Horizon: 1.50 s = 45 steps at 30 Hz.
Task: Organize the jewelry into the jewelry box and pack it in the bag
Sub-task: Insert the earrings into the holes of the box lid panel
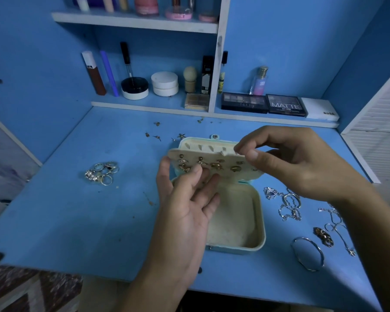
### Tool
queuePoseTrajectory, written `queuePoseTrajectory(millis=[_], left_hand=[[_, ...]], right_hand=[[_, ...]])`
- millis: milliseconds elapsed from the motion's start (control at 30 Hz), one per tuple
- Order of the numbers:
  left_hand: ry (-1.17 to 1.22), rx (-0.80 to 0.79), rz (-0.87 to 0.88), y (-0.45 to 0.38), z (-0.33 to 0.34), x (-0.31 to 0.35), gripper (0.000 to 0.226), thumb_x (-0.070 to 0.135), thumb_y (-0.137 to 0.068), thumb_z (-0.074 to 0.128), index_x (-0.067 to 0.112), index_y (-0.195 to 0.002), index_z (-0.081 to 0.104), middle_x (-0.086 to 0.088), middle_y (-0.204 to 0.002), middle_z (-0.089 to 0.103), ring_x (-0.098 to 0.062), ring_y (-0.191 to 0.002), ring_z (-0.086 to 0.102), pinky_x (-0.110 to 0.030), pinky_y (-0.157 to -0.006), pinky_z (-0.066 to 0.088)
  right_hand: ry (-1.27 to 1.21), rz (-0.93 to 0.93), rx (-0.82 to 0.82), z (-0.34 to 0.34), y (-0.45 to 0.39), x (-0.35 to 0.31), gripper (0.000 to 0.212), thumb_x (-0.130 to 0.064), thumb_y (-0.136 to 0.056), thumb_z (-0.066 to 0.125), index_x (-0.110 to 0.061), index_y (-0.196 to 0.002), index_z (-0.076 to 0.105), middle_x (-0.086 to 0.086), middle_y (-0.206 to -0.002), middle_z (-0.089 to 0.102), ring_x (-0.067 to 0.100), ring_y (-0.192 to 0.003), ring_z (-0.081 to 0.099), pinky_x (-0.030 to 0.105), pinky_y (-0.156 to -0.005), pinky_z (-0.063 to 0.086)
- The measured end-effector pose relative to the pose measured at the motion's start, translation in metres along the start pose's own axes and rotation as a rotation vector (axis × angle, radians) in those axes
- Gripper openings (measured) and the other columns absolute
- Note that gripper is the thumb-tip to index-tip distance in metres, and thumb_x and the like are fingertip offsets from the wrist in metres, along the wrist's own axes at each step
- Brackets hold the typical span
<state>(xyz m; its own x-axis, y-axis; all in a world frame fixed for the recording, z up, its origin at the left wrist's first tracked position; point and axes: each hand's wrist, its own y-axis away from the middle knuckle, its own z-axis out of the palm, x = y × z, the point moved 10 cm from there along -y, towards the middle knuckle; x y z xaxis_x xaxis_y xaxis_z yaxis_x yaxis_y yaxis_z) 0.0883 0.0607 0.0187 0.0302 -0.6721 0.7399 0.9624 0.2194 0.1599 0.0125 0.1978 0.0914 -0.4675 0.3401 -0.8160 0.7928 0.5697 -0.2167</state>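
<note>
Nearest, on the blue desk (65, 221) at R front: a silver bangle (307, 253), w/ a dark gold-toned piece (323, 236) and thin chains (338, 224) just beyond it.

Centre: the jewelry box (236, 221) lies open, pale blue shell w/ cream lining; its bottom tray looks bare where visible.

Left hand (187, 212) is palm-up over the box's L side, fingers mostly straight, tips under and touching the cream earring panel (214, 164), thumb at the panel's L edge. The panel is tilted up above the box hinge & carries two rows of gold-toned studs (216, 165).

Right hand (302, 163) comes in from the R, thumb & forefinger pinched together at the panel's top R edge; whether they pinch a stud or the panel itself, can't tell. Other fingers curled.

R of the box: a tangle of silver necklaces (288, 203). L of it, well apart: a heap of rings (101, 172).

Behind the box: loose earrings (158, 136) scattered on the desk.

Farthest: shelf w/ cosmetics, incl. eyeshadow palettes (263, 103), round jars (164, 83) and a perfume bottle (259, 81).
</note>
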Motion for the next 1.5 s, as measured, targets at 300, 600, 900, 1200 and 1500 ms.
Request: queuePoseTrajectory(millis=[300, 600, 900, 1200, 1500], left_hand=[[-0.198, 0.026, 0.015, -0.009, -0.008, 0.007, 0.083, 0.017, -0.075, 0.073, 0.050, -0.140, 0.033, -0.003, -0.109, 0.075, -0.020, -0.102, 0.072, -0.038, -0.088, 0.051], [-0.951, 0.072, 0.491, -0.048, -0.006, 0.074, 0.015, 0.022, -0.096, 0.059, 0.033, -0.104, 0.063, 0.012, -0.093, 0.065, -0.002, -0.088, 0.061, -0.012, -0.071, 0.046], [-1.283, -0.027, 0.348, -0.137, -0.026, 0.042, 0.034, 0.035, -0.099, 0.054, 0.019, -0.128, 0.061, 0.007, -0.124, 0.056, -0.008, -0.113, 0.056, -0.025, -0.099, 0.041], [-1.341, -0.047, 0.290, -0.135, -0.033, 0.029, 0.038, 0.035, -0.100, 0.053, 0.018, -0.132, 0.061, 0.006, -0.127, 0.060, -0.007, -0.116, 0.053, -0.021, -0.099, 0.038], [-1.335, -0.044, 0.314, -0.132, -0.039, 0.032, 0.038, 0.032, -0.097, 0.057, 0.020, -0.134, 0.061, 0.008, -0.125, 0.060, -0.007, -0.117, 0.054, -0.028, -0.105, 0.042]], right_hand=[[0.054, 0.062, 0.160, -0.019, -0.021, 0.019, 0.012, -0.025, -0.097, 0.062, -0.021, -0.089, 0.071, -0.006, -0.095, 0.072, 0.026, -0.089, 0.067, 0.039, -0.075, 0.057], [0.090, 0.176, 0.272, -0.025, -0.043, 0.057, 0.015, -0.035, -0.099, 0.057, -0.029, -0.092, 0.069, -0.015, -0.086, 0.069, -0.006, -0.073, 0.060, 0.015, -0.065, 0.043], [0.143, 0.314, 0.261, -0.010, -0.053, 0.102, 0.019, -0.040, -0.100, 0.053, -0.030, -0.096, 0.069, 0.001, -0.093, 0.068, 0.017, -0.081, 0.060, 0.026, -0.069, 0.046], [0.195, 0.349, 0.234, 0.004, -0.050, 0.117, 0.017, -0.035, -0.099, 0.055, -0.026, -0.100, 0.069, -0.010, -0.087, 0.067, 0.007, -0.081, 0.058, 0.019, -0.066, 0.042], [0.208, 0.327, 0.258, 0.003, -0.049, 0.115, 0.015, -0.032, -0.099, 0.056, -0.025, -0.102, 0.069, -0.013, -0.092, 0.067, 0.008, -0.089, 0.059, 0.023, -0.074, 0.045]])
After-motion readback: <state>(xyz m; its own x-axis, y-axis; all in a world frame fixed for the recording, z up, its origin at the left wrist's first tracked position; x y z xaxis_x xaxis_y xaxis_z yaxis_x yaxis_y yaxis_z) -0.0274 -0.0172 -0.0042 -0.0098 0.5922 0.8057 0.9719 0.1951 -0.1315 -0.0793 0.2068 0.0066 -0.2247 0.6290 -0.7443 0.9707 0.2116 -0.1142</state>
